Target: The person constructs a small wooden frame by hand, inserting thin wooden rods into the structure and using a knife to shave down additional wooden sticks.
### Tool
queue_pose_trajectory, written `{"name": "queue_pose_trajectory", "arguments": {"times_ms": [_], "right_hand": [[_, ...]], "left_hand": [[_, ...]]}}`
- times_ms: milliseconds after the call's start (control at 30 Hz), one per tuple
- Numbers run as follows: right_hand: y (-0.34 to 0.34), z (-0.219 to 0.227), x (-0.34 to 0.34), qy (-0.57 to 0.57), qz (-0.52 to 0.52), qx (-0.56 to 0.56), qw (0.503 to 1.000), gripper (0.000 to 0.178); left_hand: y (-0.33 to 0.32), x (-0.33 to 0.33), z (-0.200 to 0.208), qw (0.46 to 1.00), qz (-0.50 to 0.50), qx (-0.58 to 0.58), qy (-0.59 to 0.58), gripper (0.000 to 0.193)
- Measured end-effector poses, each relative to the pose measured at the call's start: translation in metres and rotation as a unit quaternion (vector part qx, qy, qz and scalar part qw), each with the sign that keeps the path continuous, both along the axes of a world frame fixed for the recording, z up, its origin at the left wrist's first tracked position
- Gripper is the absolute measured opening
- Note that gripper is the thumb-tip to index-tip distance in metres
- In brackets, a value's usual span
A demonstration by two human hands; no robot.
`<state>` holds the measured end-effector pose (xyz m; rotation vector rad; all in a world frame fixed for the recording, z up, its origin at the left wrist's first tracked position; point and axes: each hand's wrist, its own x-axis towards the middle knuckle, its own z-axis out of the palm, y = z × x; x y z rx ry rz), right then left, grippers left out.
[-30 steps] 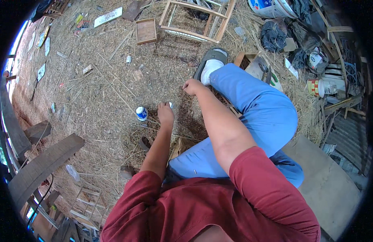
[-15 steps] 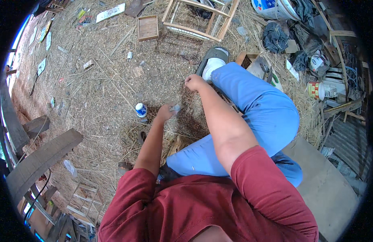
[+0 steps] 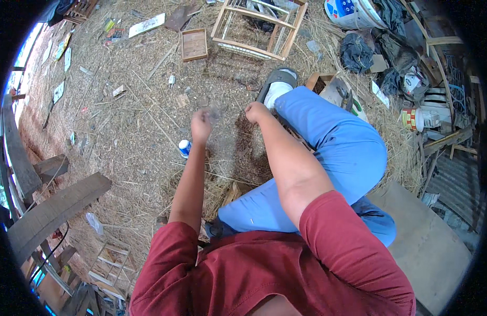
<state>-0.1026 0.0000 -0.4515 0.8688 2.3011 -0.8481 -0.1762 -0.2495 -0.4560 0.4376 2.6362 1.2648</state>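
My left hand (image 3: 201, 125) is closed, raised over the straw-strewn ground. From its fingertips sticks out a small greyish, see-through piece (image 3: 215, 112), smeared by motion, so I cannot tell its kind. My right hand (image 3: 256, 112) is curled beside my sandalled foot (image 3: 281, 83), fingers pressed together. Whatever those fingers may hold is hidden. A blue bottle with a white cap (image 3: 184, 148) stands just left of my left forearm. Dark loose soil (image 3: 249, 150) lies between my two arms.
A wooden frame (image 3: 259, 27) and a shallow wooden tray (image 3: 194, 45) lie ahead. At the right are a white bucket (image 3: 354, 13), black plastic bags (image 3: 356, 52) and a grey board (image 3: 422, 237). Curved timbers (image 3: 59, 205) jut in from the left.
My left hand has moved forward and slightly left with the greyish piece, from near the soil to beyond the bottle. My right hand has hardly shifted.
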Motion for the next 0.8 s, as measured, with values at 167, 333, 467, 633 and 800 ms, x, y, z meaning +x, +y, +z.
{"name": "queue_pose_trajectory", "arguments": {"times_ms": [167, 333, 467, 633, 800], "right_hand": [[0.020, -0.011, 0.023, -0.011, -0.039, 0.015, 0.999, 0.027], [-0.005, 0.009, 0.007, -0.039, 0.012, -0.023, 0.999, 0.027], [0.011, -0.029, 0.012, -0.115, 0.145, 0.050, 0.981, 0.030], [0.018, -0.068, 0.030, -0.116, 0.200, 0.109, 0.967, 0.034], [0.056, -0.062, 0.031, -0.161, 0.190, 0.120, 0.961, 0.031]], "left_hand": [[0.045, -0.008, 0.032, 0.967, 0.116, -0.041, 0.223, 0.031], [0.020, 0.016, -0.007, 0.992, -0.117, -0.047, -0.011, 0.042], [0.044, 0.064, -0.036, 0.967, -0.220, -0.106, -0.067, 0.051], [0.069, 0.094, -0.040, 0.933, -0.189, -0.288, -0.107, 0.067], [0.110, 0.132, -0.026, 0.928, -0.219, -0.299, -0.041, 0.060]]}}
